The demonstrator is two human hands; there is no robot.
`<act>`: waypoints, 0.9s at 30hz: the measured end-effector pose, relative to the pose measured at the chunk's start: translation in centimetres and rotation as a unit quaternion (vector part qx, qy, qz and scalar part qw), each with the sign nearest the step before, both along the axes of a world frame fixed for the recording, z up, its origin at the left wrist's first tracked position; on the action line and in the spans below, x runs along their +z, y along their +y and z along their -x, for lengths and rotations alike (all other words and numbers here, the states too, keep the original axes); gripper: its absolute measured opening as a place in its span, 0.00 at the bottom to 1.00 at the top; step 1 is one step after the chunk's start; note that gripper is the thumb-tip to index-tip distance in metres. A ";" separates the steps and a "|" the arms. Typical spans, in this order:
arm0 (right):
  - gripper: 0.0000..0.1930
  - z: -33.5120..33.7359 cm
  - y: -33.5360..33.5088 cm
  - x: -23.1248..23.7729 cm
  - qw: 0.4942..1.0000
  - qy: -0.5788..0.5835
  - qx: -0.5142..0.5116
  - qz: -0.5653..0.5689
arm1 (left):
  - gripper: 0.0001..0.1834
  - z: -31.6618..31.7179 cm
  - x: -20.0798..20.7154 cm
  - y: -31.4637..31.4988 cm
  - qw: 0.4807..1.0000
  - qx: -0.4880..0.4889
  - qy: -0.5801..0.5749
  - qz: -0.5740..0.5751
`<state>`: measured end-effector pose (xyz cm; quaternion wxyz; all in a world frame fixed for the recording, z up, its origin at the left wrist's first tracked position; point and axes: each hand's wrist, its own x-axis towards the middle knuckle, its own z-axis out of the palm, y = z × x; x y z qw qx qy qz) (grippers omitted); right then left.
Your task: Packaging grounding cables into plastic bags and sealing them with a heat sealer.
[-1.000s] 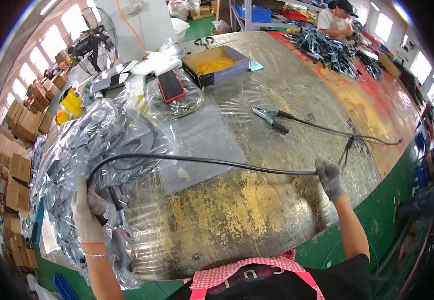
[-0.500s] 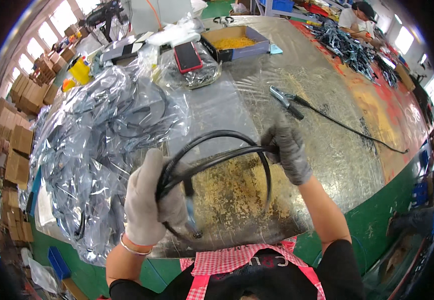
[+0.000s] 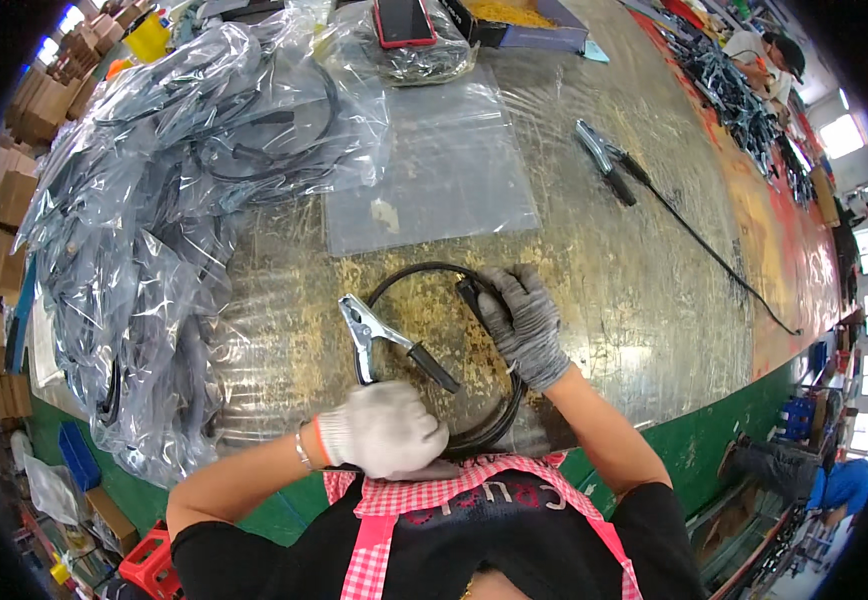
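A black cable lies coiled on the worktable in front of me, its strands bunched along the near right side. My left hand, in a white glove, is closed at the coil's near edge, where the strands run under it; its fingertips are hidden. Just beyond that hand sits a silver spring clamp with black grips, one running down to the glove. In a grey glove, my right hand curls over the coil's right side. Beside its fingers shows a black cable end with a brass-coloured tip.
Clear plastic bags holding cables heap up at left. A flat clear bag lies ahead, with a red-edged phone beyond. A second clamp with its cable rests at right. A co-worker sits by piled clamps at far right.
The coil has come down from mid-air onto the table edge. My left hand has moved nearer my body, and the clamp now shows beyond it. My view has tilted downward.
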<state>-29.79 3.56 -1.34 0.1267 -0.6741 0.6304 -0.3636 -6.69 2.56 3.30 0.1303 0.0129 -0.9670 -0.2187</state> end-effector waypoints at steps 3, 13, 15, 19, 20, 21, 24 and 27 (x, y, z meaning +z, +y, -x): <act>0.15 0.8 0.2 0.0 0.993 0.116 0.000 0.027 | 0.14 -2.0 1.2 -1.8 0.963 0.237 0.125 -0.005; 0.10 -0.9 -1.5 -0.1 0.990 0.129 0.005 0.050 | 0.30 2.9 0.4 -3.7 0.944 0.319 0.073 -0.045; 0.10 -0.5 -1.6 -0.8 0.989 0.129 0.017 0.064 | 0.31 3.6 0.2 -3.9 0.950 0.306 0.064 -0.022; 0.16 0.1 -5.2 0.7 0.985 0.151 -0.038 0.068 | 0.32 4.0 0.0 -4.1 0.961 0.273 0.037 0.007; 0.18 0.4 -6.6 1.0 0.985 0.143 -0.053 0.084 | 0.32 4.1 -0.1 -4.2 0.965 0.261 0.029 0.015; 0.17 0.6 -7.5 0.4 0.969 0.228 -0.004 0.093 | 0.31 4.3 -0.1 -4.2 0.966 0.255 0.030 0.015; 0.17 0.5 -8.8 -0.6 0.909 0.390 0.133 0.057 | 0.31 3.9 -0.2 -4.3 0.968 0.250 0.027 0.016; 0.17 1.7 -7.7 2.4 0.896 0.372 0.202 -0.134 | 0.31 3.5 -0.1 -4.0 0.966 0.256 0.026 0.009</act>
